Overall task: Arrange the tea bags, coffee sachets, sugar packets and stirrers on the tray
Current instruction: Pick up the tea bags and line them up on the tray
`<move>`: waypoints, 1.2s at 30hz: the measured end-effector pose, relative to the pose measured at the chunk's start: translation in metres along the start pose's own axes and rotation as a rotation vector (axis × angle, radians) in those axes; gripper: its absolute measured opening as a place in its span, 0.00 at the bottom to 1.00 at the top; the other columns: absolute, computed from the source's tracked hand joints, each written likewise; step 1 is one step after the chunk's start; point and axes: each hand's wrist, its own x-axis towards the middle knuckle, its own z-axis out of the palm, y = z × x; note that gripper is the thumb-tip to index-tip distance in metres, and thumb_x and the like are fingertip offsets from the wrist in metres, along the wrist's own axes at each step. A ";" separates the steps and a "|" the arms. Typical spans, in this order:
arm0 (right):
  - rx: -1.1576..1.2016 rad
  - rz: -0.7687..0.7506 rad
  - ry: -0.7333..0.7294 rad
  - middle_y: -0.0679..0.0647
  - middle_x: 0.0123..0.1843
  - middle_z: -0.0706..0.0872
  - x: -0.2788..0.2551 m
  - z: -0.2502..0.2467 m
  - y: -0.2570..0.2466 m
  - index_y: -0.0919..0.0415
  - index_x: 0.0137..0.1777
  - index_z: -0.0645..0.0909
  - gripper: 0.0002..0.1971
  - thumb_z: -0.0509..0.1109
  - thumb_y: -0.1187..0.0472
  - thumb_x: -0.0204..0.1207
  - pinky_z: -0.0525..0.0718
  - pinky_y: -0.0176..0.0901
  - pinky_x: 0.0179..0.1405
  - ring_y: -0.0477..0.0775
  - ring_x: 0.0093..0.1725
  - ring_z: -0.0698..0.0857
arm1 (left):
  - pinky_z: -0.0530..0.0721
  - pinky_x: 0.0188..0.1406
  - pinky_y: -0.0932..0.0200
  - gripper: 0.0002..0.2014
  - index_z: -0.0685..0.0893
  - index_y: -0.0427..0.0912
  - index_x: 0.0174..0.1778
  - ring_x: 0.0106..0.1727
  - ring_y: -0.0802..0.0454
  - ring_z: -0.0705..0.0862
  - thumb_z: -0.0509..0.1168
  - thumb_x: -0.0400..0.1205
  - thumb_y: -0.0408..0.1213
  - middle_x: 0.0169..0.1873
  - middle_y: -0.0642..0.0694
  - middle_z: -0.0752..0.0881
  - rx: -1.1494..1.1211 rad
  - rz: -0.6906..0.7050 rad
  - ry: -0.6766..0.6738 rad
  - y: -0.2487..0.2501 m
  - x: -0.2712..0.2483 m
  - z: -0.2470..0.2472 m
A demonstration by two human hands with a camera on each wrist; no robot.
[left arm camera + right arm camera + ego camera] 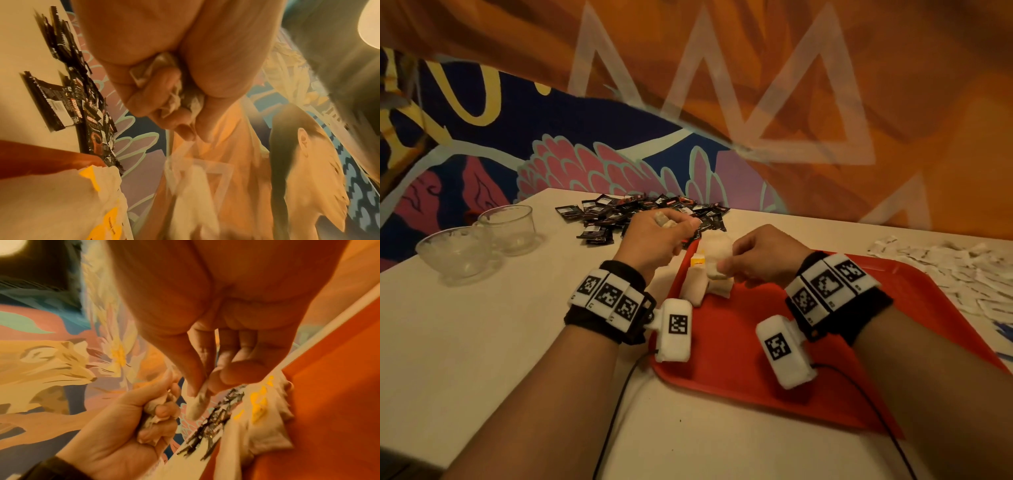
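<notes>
My left hand point(669, 228) hovers over the tray's far left corner as a fist, gripping a crumpled bunch of white tea bags point(164, 84). My right hand point(727, 265) pinches one white tea bag point(717, 255) between thumb and fingers, just above a small heap of tea bags point(698, 286) with yellow tags lying in the far left of the red tray point(739, 359). The right wrist view shows that pinched tea bag point(196, 404) hanging and blurred, with the left hand point(127, 418) beside it. Black coffee sachets point(647, 209) lie piled behind the hands. White sugar packets point(962, 274) are spread on the right.
Two clear glass cups point(508, 226) point(455, 251) stand on the white table point(482, 342) at the left. A painted wall rises right behind the table's far edge. Cables run from the wrist cameras over the tray's near edge.
</notes>
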 end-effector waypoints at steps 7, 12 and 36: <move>0.018 0.255 -0.144 0.58 0.34 0.86 0.002 0.014 0.010 0.68 0.42 0.85 0.05 0.76 0.67 0.76 0.84 0.40 0.38 0.50 0.35 0.84 | 0.70 0.18 0.66 0.02 0.87 0.45 0.46 0.27 0.57 0.76 0.73 0.82 0.38 0.35 0.49 0.86 -0.142 -0.116 0.025 -0.003 0.002 -0.005; 0.032 0.322 -0.155 0.59 0.36 0.87 0.005 0.021 0.010 0.67 0.45 0.83 0.05 0.75 0.66 0.78 0.87 0.47 0.56 0.52 0.41 0.85 | 0.70 0.16 0.67 0.03 0.86 0.45 0.47 0.28 0.57 0.76 0.72 0.82 0.38 0.36 0.49 0.85 -0.162 -0.124 0.020 -0.005 0.002 -0.006; -0.013 0.286 -0.170 0.60 0.42 0.91 0.005 0.012 0.009 0.70 0.49 0.85 0.05 0.73 0.66 0.79 0.88 0.42 0.44 0.51 0.37 0.88 | 0.68 0.16 0.67 0.06 0.85 0.43 0.47 0.27 0.58 0.76 0.71 0.83 0.42 0.39 0.47 0.85 -0.183 -0.162 -0.001 -0.007 0.004 -0.009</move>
